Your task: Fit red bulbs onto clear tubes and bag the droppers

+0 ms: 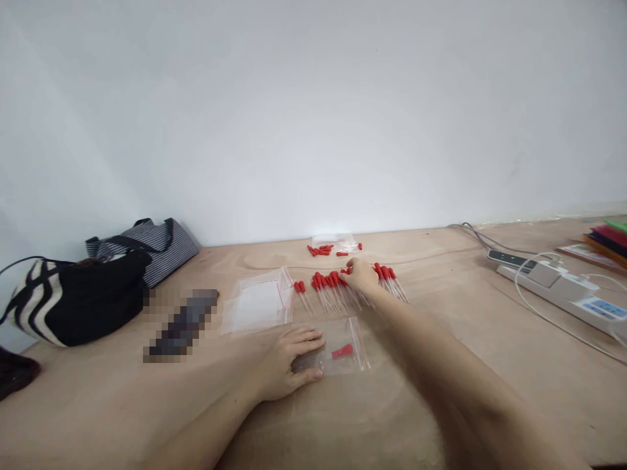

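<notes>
My left hand point(289, 362) lies with fingers spread on the left part of a clear zip bag point(337, 365). Inside that bag is a red-topped piece point(342, 352). Farther forward, my right hand point(360, 274) pinches at a red bulb point(345, 270) in a row of droppers with thin clear stems point(326, 290). More such droppers point(389, 277) lie just right of that hand, and a pair point(300, 287) sits at the row's left end. Flat empty zip bags point(257, 303) are stacked left of the row.
Loose red bulbs point(321, 250) lie by a clear bag point(337, 240) near the wall. Left are a black bag point(108, 297), a striped bag point(171, 251) and a pixelated dark object point(183, 326). Right are a power strip point(563, 290) with cables and colourful items point(607, 241).
</notes>
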Tool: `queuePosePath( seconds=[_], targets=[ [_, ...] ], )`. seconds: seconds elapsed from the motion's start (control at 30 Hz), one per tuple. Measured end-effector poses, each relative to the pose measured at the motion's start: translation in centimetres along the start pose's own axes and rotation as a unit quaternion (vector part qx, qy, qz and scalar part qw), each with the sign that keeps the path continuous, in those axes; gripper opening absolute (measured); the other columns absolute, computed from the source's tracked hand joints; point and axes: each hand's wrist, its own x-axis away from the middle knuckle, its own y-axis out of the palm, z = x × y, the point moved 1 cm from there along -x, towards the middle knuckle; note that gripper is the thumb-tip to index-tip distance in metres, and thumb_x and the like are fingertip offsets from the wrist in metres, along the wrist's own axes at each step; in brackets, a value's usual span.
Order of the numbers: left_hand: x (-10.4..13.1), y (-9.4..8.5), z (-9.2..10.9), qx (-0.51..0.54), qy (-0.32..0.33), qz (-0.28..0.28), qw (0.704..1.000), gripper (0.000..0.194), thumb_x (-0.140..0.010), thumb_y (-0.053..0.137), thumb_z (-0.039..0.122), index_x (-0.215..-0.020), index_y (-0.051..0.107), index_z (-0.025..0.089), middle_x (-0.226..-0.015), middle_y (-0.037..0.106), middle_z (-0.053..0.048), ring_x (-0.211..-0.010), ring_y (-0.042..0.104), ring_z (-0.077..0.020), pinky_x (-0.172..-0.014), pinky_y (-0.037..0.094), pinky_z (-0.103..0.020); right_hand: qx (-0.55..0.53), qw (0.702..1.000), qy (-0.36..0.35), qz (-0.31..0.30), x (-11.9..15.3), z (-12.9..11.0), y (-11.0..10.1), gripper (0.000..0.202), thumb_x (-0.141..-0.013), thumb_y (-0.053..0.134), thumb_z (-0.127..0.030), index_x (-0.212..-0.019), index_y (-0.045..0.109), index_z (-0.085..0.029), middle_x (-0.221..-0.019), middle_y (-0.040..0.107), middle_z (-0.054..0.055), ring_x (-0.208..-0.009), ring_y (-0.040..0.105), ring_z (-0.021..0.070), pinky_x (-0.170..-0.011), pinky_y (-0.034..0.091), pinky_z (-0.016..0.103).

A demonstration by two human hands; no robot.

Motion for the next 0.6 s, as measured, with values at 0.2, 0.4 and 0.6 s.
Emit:
queuePosePath(
  seconds=[0.2, 0.4, 0.6],
  targets=[
    [0.1, 0.0, -0.1, 0.007, -0.001, -0.006, 1.000, 0.049, -0.076, 0.053, 0.049, -0.118, 0.052, 0.024, -0.126, 0.050, -0.007, -0.119, 0.041, -0.0252, -0.098, 0.032, -0.046, 0.004, 0.999, 0.047, -0.020, -0.9, -0.9, 1.4, 0.018, -0.065, 0.061, -0.025, -0.080, 0.062, -0.017, -0.092, 0.063, 0.012, -0.087, 0.058, 0.0275, -0.068, 0.042, 0.036],
    [0.1, -0.2, 0.1, 0.000, -0.007, -0.017, 1.000, 0.050, -0.076, 0.053, 0.049, -0.119, 0.050, 0.024, -0.126, 0.049, -0.007, -0.119, 0.040, -0.0255, -0.099, 0.031, -0.047, -0.065, 0.997, 0.041, 0.008, -0.9, -0.8, -0.5, 0.019, -0.072, 0.053, -0.025, -0.086, 0.057, -0.015, -0.091, 0.062, 0.012, -0.086, 0.058, 0.0231, -0.070, 0.043, 0.034],
    [0.0, -0.1, 0.1, -0.003, -0.008, -0.023, 1.000, 0.049, -0.076, 0.053, 0.047, -0.119, 0.050, 0.023, -0.128, 0.047, -0.007, -0.120, 0.039, -0.0248, -0.100, 0.029, -0.046, -0.257, 0.965, -0.015, 0.050, 1.9, 2.1, -4.0, 0.032, -0.081, 0.038, -0.035, -0.106, 0.040, -0.015, -0.074, 0.059, 0.002, -0.057, 0.055, 0.0109, -0.054, 0.043, 0.024]
  ],
)
